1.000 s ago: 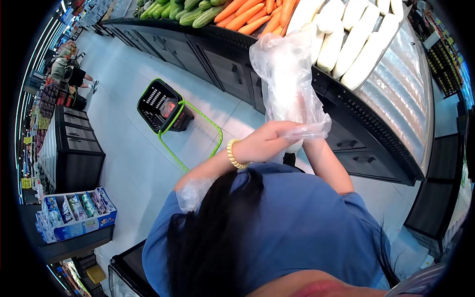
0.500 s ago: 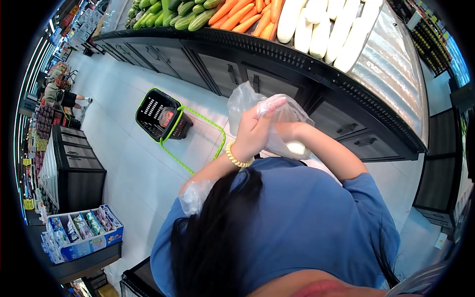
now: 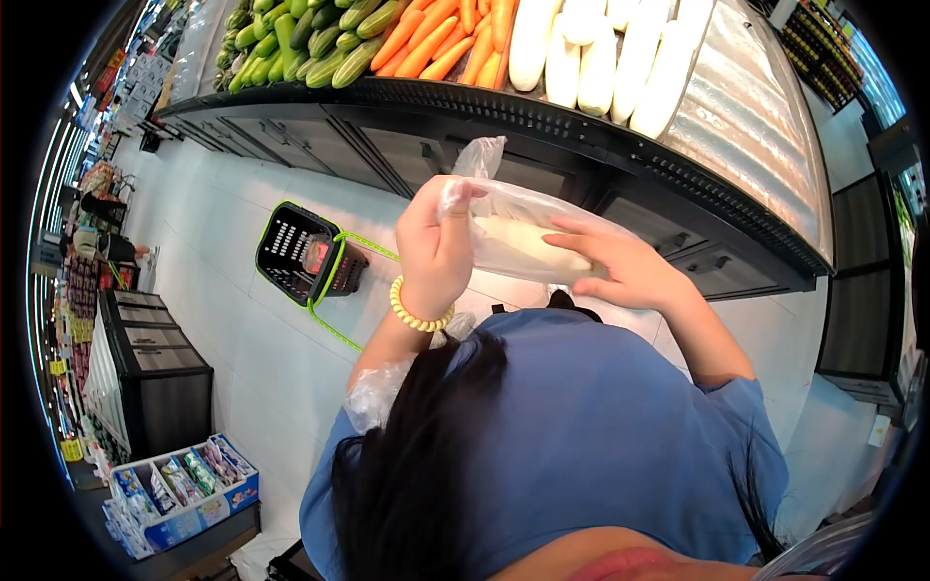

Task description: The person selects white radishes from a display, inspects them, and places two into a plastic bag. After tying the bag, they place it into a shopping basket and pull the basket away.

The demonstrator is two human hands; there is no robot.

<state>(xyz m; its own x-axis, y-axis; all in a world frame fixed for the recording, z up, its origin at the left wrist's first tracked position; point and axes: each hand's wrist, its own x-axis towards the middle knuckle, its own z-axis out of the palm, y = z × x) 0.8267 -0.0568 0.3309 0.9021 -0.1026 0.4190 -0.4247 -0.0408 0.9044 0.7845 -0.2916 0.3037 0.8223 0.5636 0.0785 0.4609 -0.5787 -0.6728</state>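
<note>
In front of my body, a clear plastic bag (image 3: pixel 492 198) holds a white radish (image 3: pixel 528 242), lying roughly sideways. My left hand (image 3: pixel 436 228), with a yellow coil band at the wrist, is closed on the gathered edge of the bag at its left end. My right hand (image 3: pixel 620 266) grips the radish through the plastic at its right end, fingers over the top and thumb below. Another crumpled clear plastic bag (image 3: pixel 376 395) hangs around my left forearm.
A black shopping basket (image 3: pixel 276 254) with green trim stands on the floor to the left, a red package inside. Ahead, a produce counter (image 3: pixel 465 97) carries cucumbers (image 3: pixel 356 53), carrots (image 3: pixel 441 44) and white radishes. A box of packets (image 3: pixel 184 489) sits lower left. A person (image 3: pixel 111 247) is far left.
My right hand has come out of the bag and now holds the radish from outside. My left hand has moved left, and the bag is stretched out sideways around the radish.
</note>
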